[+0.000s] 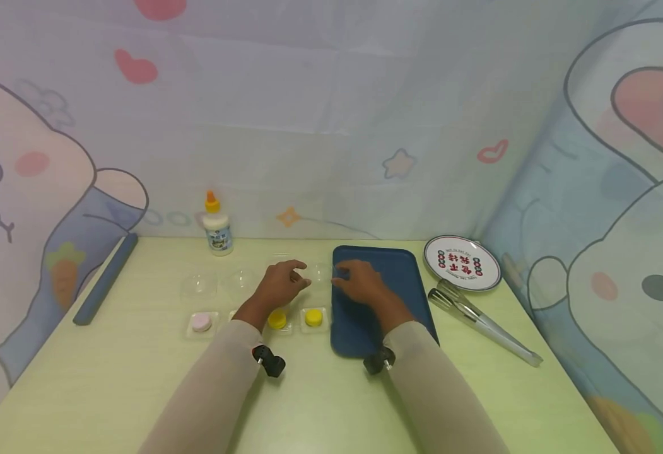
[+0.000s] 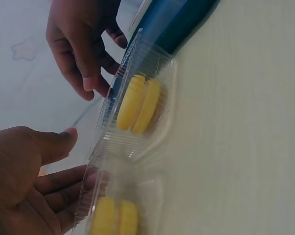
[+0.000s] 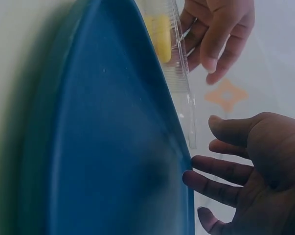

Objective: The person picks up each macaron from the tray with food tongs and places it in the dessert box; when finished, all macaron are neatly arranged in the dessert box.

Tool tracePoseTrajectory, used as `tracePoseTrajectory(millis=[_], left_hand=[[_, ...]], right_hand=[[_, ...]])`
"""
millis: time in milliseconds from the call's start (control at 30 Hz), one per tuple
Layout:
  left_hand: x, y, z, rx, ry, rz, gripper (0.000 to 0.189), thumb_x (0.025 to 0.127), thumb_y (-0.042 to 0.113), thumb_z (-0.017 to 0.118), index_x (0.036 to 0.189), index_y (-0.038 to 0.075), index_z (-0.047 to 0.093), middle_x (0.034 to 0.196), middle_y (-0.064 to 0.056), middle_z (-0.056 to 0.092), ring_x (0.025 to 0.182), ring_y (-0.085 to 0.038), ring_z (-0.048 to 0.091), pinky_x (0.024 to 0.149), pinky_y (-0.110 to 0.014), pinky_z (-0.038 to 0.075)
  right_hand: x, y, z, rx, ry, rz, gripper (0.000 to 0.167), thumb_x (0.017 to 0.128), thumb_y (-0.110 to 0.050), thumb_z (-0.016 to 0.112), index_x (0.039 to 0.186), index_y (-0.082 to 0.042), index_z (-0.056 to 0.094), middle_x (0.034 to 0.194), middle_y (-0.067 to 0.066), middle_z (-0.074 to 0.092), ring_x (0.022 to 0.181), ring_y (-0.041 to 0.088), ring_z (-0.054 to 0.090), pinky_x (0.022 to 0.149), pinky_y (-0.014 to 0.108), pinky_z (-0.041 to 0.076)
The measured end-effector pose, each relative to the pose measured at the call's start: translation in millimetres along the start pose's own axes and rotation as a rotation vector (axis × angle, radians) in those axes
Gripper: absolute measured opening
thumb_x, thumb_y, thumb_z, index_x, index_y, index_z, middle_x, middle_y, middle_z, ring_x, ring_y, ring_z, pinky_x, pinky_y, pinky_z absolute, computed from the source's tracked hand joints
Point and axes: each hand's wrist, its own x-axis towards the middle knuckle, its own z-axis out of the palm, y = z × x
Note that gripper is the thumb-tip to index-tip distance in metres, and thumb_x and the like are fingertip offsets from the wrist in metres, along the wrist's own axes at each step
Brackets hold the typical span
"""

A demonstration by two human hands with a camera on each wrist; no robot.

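Observation:
Several clear plastic clamshell boxes stand in a row with their lids folded open toward the back. A yellow macaron lies in the rightmost box, and another yellow macaron sits in the box left of it. The leftmost box holds a pale pink macaron. My left hand hovers over the boxes with fingers apart, holding nothing; its forearm partly hides one box. Fingers loosely spread, my right hand is above the left part of a blue tray, near the rightmost lid.
A white glue bottle with an orange tip stands at the back. To the right are a printed oval plate and metal tongs. A dark grey-blue bar lies along the left edge. A cartoon-printed cloth hangs behind the table.

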Motion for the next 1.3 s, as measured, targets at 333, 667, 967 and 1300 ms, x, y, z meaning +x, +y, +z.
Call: tracePoseTrajectory(millis=[333, 667, 967, 1300], left_hand=[[6.2, 4.1, 4.1, 0.005, 0.024, -0.032, 0.043, 0.107, 0.016, 0.071, 0.147, 0.002, 0.065, 0.12, -0.022, 0.081, 0.11, -0.035, 0.078, 0.099, -0.05, 0.063], [8.7, 4.7, 8.2, 0.009, 0.058, -0.047, 0.04, 0.106, 0.015, 0.071, 0.144, 0.001, 0.067, 0.119, -0.021, 0.081, 0.11, -0.034, 0.078, 0.1, -0.049, 0.063], [2.9, 5.9, 8.5, -0.002, 0.077, -0.021, 0.04, 0.107, 0.019, 0.072, 0.141, -0.002, 0.069, 0.122, -0.023, 0.08, 0.114, -0.039, 0.078, 0.1, -0.052, 0.063], [1.7, 6.2, 9.3, 0.013, 0.119, -0.015, 0.035, 0.11, 0.022, 0.066, 0.133, -0.003, 0.074, 0.131, -0.02, 0.077, 0.12, -0.038, 0.074, 0.103, -0.053, 0.061]], right_hand=[[3.3, -4, 4, -0.023, -0.022, 0.001, 0.042, 0.109, -0.029, 0.068, 0.148, -0.012, 0.069, 0.148, 0.012, 0.071, 0.148, 0.038, 0.058, 0.125, 0.075, 0.035], [2.3, -3, 10, 0.014, -0.015, -0.015, 0.039, 0.11, -0.026, 0.067, 0.145, -0.01, 0.071, 0.146, 0.012, 0.072, 0.149, 0.038, 0.058, 0.126, 0.077, 0.031], [-0.3, -4, 9, 0.043, -0.001, -0.026, 0.035, 0.109, -0.024, 0.068, 0.137, -0.005, 0.075, 0.142, 0.015, 0.074, 0.141, 0.036, 0.065, 0.119, 0.057, 0.052], [-7.2, -4, 11, 0.1, 0.06, -0.071, 0.029, 0.109, -0.019, 0.069, 0.13, -0.001, 0.078, 0.135, 0.018, 0.077, 0.124, 0.035, 0.073, 0.106, 0.052, 0.06]])
